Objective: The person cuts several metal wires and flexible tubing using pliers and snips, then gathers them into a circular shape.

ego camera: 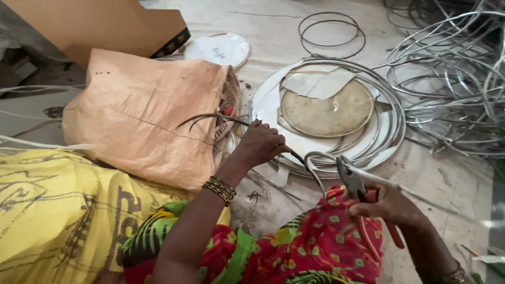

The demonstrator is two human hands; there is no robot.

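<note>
While you sit on the floor (447, 179), the thin dark wire (231, 120) runs left to right, from loose curled ends over the orange sack (142, 115) to a bend by the pliers (353, 181).

- Left hand (260, 143): fingers closed, pinching the wire about midway along it; this hand is the nearer to the wire's long run.
- Right hand (392, 206): wrapped tight around the red-handled pliers, whose nose points far-left toward the wire's curved end. Contact between nose and wire can't be told.
- Wire's long axis lies across you, between both hands.
- Beyond: round white board (268, 102) stacked with metal rings (392, 113); tangled wire pile (452, 79) far right.
</note>
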